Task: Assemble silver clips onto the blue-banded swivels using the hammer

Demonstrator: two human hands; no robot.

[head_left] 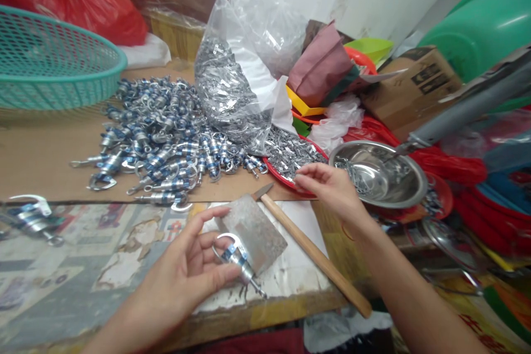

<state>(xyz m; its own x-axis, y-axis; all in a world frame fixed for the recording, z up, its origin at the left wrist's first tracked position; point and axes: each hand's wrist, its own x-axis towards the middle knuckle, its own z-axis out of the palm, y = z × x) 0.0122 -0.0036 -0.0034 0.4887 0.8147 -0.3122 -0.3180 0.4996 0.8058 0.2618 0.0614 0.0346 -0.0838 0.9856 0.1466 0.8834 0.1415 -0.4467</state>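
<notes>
My left hand (194,271) holds a silver-and-blue metal clasp (236,257) between thumb and fingers, over the near edge of a grey metal block (259,235). A hammer with a wooden handle (317,257) lies to the right of the block. My right hand (327,185) is raised at the rim of a red tray (286,177) of small grey metal pieces (290,152). Its fingertips are pressed together; whatever they may hold is too small to make out. Many similar clasps (161,127) are heaped on cardboard behind my left hand.
A steel bowl (377,174) stands right of the tray. Behind are a clear bag of metal pieces (228,88) and a cardboard box (410,88). A turquoise basket (53,61) is at the left, with a loose clasp (35,221) nearer me. A grey bar (468,102) slants at right.
</notes>
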